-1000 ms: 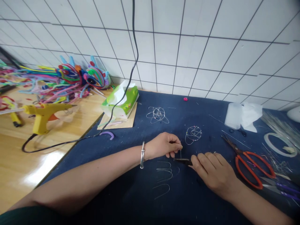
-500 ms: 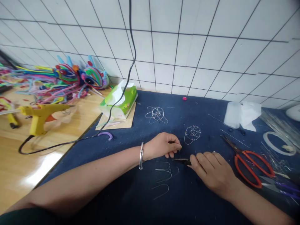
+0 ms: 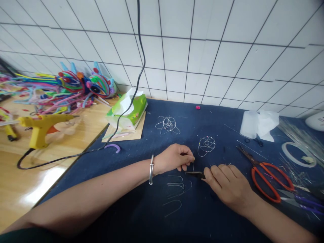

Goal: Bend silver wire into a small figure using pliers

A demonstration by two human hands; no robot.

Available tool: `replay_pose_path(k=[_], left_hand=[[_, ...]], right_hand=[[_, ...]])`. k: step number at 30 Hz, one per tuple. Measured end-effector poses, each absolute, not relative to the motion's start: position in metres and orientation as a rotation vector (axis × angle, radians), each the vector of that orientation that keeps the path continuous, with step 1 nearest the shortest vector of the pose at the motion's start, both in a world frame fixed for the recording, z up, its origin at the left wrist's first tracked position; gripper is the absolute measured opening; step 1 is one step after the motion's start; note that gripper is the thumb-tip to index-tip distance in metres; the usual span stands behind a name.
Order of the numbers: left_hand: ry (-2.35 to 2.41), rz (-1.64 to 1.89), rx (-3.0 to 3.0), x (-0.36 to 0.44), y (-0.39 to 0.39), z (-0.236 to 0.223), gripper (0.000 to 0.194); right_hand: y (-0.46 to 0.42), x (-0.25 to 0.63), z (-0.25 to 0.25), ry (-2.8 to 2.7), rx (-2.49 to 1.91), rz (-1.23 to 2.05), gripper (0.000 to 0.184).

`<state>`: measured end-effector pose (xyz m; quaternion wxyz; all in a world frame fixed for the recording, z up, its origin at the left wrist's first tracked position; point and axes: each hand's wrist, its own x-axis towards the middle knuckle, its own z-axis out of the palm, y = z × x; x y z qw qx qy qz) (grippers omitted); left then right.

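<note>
My left hand (image 3: pixel 176 157), with a silver bangle on its wrist, pinches a short thin wire (image 3: pixel 193 166) between thumb and fingertips. Closed around the handles of dark pliers (image 3: pixel 194 173) is my right hand (image 3: pixel 226 184); the jaws point left, at the lower part of that wire. Whether the jaws grip the wire I cannot tell. Several bent U-shaped wires (image 3: pixel 176 184) lie on the dark blue cloth (image 3: pixel 126 216) just below my hands. Beyond them are a coiled wire form (image 3: pixel 168 125) and a round wire form with small beads (image 3: pixel 207 144).
Orange-handled scissors (image 3: pixel 272 180), purple-handled scissors (image 3: pixel 303 201), a tape ring (image 3: pixel 298 154) and loose wires are at right. To the left are a yellow glue gun (image 3: pixel 42 130), its black cord (image 3: pixel 68 157), a tissue pack (image 3: pixel 131 109) and colourful pipe cleaners (image 3: pixel 53 98). A tiled wall (image 3: pixel 177 50) stands behind.
The whole view has shifted slightly, with things a little further left and mostly lower. Both hands keep nearly the same hold and place relative to the cloth.
</note>
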<state>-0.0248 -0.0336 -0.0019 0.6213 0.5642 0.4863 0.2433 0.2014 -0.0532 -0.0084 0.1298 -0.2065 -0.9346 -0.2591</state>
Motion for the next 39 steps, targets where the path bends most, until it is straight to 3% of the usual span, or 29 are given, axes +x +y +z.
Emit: replay_pose_path(k=[19,39], left_hand=[[1.119,0.727,1.345,-0.023,-0.041,-0.005,0.016],[1.046,0.909,2.022,-0.027,-0.055,0.005,0.016]], right_hand=[[-0.056,0.197,-0.004,-2.752,-0.695,-0.58,0.02],[-0.063,0.196,-0.01,-2.745,-0.915,-0.04,0.018]])
